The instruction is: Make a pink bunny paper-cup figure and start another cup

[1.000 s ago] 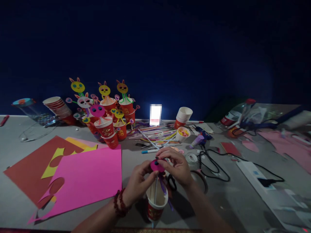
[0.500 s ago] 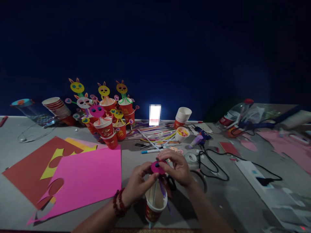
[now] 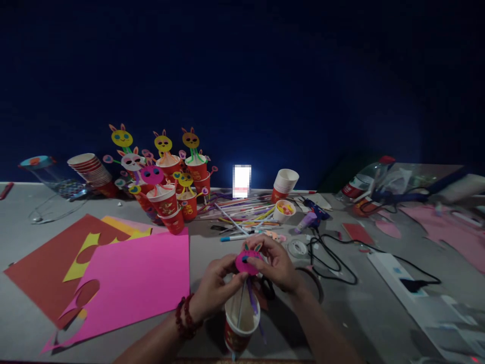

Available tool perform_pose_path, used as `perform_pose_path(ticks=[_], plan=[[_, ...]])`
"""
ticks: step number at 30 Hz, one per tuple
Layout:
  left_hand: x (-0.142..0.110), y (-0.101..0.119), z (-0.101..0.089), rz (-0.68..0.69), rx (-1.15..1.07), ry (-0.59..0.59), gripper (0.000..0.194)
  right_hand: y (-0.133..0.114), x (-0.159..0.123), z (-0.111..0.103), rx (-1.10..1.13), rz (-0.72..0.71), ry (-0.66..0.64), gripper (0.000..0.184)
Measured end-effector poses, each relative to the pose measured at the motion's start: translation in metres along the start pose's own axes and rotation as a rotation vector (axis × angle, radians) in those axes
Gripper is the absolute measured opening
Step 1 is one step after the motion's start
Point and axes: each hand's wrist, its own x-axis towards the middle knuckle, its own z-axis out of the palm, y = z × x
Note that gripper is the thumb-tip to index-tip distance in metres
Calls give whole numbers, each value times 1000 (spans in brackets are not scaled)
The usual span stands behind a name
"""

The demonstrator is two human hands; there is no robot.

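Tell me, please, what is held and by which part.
The left hand holds the pink paper rabbit head by its left side; the right hand, its right.

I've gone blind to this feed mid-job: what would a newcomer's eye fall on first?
Probably the glowing white upright rectangle, mid-picture against the dark blue backdrop. Next, the large bright pink paper sheet at left, with red paper cups bearing eared paper faces behind it. Then, front and centre, the left hand and right hand holding a round magenta paper face over an open red and white paper cup.
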Motion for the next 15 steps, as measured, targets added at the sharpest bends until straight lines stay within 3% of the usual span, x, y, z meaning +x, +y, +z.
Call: perform_pose_path(ticks=[8,12,15], plan=[[-1,1,-2,-8,-44,-39,26,-2,-1,-5,-105,0,-70,27],[-3,2,-2,-12,-58,-51,25,-5,-1,-8,35,-12,-103,51],[-4,5,-2,-94,-262,-90,23,-7,-2,-8,183,-9,-100,56]])
